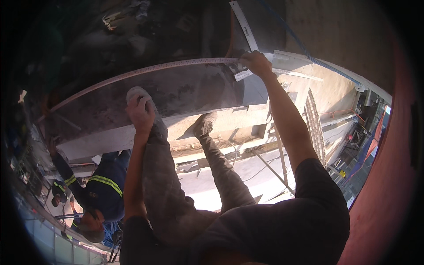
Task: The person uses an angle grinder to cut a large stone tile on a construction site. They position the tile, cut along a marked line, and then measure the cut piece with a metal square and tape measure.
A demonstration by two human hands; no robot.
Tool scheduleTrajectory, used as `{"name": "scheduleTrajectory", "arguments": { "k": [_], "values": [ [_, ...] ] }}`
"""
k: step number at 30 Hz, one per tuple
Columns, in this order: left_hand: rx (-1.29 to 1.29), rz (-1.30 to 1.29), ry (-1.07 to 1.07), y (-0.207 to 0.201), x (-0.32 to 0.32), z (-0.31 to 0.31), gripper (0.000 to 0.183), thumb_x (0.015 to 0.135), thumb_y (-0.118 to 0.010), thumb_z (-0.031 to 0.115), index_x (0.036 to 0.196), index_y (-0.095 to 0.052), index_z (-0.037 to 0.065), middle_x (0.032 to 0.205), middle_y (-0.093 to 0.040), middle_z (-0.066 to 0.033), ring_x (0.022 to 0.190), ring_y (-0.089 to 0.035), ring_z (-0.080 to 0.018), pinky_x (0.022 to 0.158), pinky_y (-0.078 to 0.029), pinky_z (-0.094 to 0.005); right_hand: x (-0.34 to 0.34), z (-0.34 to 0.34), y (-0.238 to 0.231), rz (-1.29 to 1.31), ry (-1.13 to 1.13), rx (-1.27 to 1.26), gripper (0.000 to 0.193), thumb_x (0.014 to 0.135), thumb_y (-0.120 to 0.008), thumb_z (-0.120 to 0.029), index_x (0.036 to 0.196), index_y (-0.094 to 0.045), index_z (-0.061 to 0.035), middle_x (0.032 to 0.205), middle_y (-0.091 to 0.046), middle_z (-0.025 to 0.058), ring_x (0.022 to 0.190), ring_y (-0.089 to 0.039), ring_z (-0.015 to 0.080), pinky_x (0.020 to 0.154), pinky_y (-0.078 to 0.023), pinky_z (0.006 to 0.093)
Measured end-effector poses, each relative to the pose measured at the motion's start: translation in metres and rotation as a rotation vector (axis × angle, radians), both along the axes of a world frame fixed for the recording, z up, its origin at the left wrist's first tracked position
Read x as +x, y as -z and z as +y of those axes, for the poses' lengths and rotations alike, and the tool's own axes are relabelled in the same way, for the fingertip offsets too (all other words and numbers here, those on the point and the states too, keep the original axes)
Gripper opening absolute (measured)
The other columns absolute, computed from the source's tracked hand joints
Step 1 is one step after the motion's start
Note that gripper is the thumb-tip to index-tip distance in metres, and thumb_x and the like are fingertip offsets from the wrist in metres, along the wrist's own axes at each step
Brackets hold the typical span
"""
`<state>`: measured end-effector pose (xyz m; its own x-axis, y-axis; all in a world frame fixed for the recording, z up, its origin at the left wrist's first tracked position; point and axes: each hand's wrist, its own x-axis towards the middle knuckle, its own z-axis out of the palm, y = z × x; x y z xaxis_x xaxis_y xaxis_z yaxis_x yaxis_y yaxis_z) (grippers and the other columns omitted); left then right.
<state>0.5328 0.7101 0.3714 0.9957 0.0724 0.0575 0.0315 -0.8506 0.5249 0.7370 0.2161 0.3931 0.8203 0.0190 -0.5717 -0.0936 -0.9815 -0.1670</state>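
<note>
My right hand (257,63) is closed at the right end of a long measuring tape (145,69), which stretches leftward along a dark, dusty panel (181,88). A flat metal ruler (245,26) runs away from beneath this hand, and a short metal strip (243,75) pokes out on its near side. Whether the two are one square, I cannot tell. My left hand (142,114) lies with bent fingers over my dusty left shoe (138,92), which is propped against the panel.
At lower left, a co-worker (106,185) in dark clothes with reflective bands reaches a hand (54,143) toward the panel's left end. Blue rope (318,62) crosses the upper right. Below my legs are pale ledges and thin metal bars (276,170); a reddish wall (384,207) stands right.
</note>
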Motion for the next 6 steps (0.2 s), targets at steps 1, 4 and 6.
{"name": "scheduleTrajectory", "arguments": {
  "k": [1, 4, 6],
  "values": [
    [-0.018, -0.010, -0.013, 0.006, -0.001, -0.003, 0.024, 0.088, -0.079, 0.007, 0.111, -0.079, 0.015, 0.131, -0.069, -0.0087, 0.122, -0.068, -0.0317, 0.093, -0.049, -0.0497, 0.003, 0.008, -0.011, 0.005, -0.001, -0.030, 0.033, 0.097, -0.076, -0.049, 0.123, -0.086, -0.0301, 0.129, -0.077, 0.0094, 0.131, -0.069, 0.0344, 0.108, -0.055, 0.0519],
    [-0.035, -0.021, -0.028, 0.016, -0.006, -0.002, 0.025, 0.086, -0.080, 0.009, 0.111, -0.079, 0.015, 0.135, -0.068, -0.0086, 0.124, -0.067, -0.0322, 0.095, -0.046, -0.0512, -0.002, 0.018, -0.020, 0.024, 0.030, -0.106, 0.034, 0.095, -0.078, -0.050, 0.123, -0.086, -0.0321, 0.138, -0.073, 0.0078, 0.142, -0.062, 0.0356, 0.110, -0.055, 0.0534],
    [0.010, -0.006, -0.014, 0.016, -0.004, -0.002, 0.025, 0.087, -0.081, 0.009, 0.111, -0.079, 0.014, 0.135, -0.068, -0.0091, 0.126, -0.067, -0.0314, 0.094, -0.047, -0.0507, -0.007, 0.019, -0.012, 0.041, 0.085, -0.132, 0.037, 0.092, -0.080, -0.052, 0.123, -0.086, -0.0337, 0.143, -0.071, 0.0062, 0.149, -0.056, 0.0361, 0.112, -0.054, 0.0544]
  ]
}}
